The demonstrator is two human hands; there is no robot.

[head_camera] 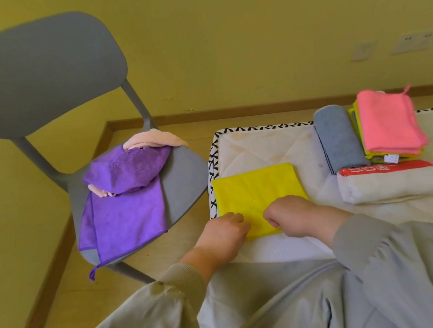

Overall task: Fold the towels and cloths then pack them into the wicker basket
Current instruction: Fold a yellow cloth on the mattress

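A yellow cloth [257,191] lies flat on the white mattress [261,151], folded into a rectangle. My left hand [224,233] and my right hand [292,215] both pinch its near edge, fingers curled on the fabric. Folded items sit at the right: a grey towel [339,139], a pink cloth [387,121] on top of a small stack, and a white towel with a red band [389,183]. Unfolded purple cloths [125,200] and a pale pink cloth [155,139] lie on the grey chair [184,180]. No wicker basket is in view.
The chair stands left of the mattress on a wooden floor [59,285]. A yellow wall [246,33] with sockets [413,41] runs behind. My grey sleeves and lap fill the lower frame.
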